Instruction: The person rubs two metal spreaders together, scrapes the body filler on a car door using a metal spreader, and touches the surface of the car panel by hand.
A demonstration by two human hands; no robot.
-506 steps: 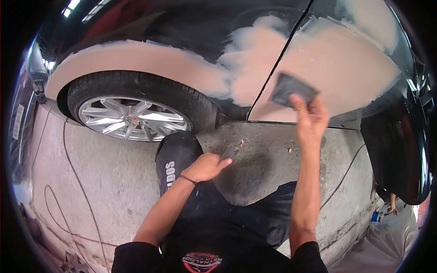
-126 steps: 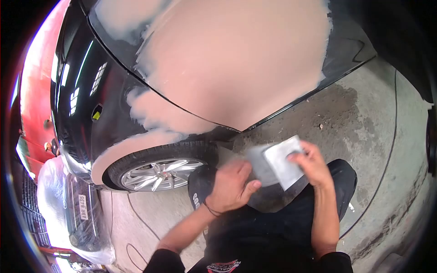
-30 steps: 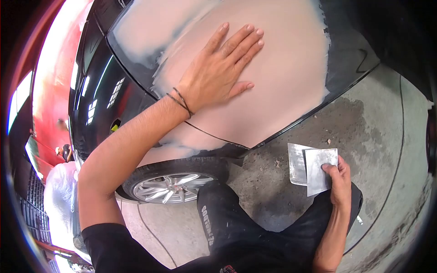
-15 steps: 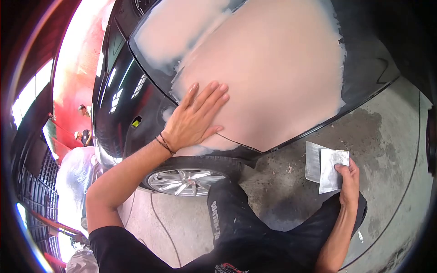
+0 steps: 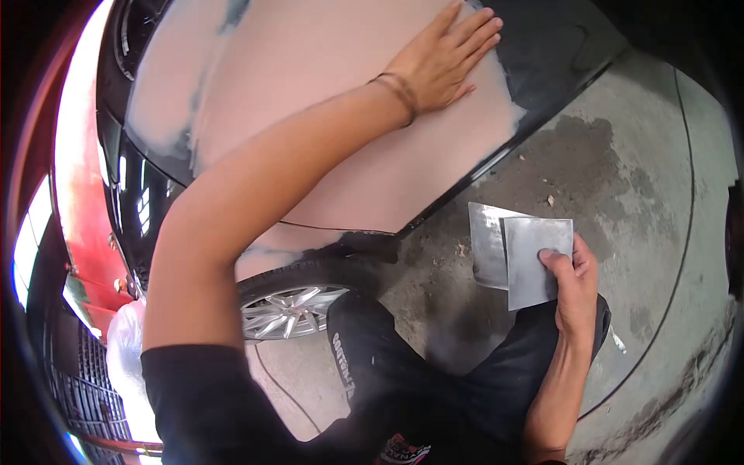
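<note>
My left hand (image 5: pixel 446 66) lies flat with fingers extended on the beige body filler (image 5: pixel 310 170), close to its right edge. The filler coats a large area of a black car panel (image 5: pixel 542 46). Down at the right, my right hand (image 5: pixel 573 283) pinches two thin rectangular metal filler spreaders (image 5: pixel 535 248), thumb on top. The spreaders overlap and fan apart a little, above the floor and beside my right knee. A second filler patch (image 5: pixel 167 101) shows at the upper left of the panel.
Below the panel is a car wheel (image 5: pixel 294 310) with silver spokes, near my left knee. A dark cable (image 5: pixel 678 271) curves over the concrete floor (image 5: pixel 635 256), which has a damp dark stain. Plastic-wrapped material (image 5: pixel 128 356) stands at the left.
My left hand has slid across the filler from its left side to its right side, arm stretched out. The right hand still holds the spreaders. The camera view has shifted.
</note>
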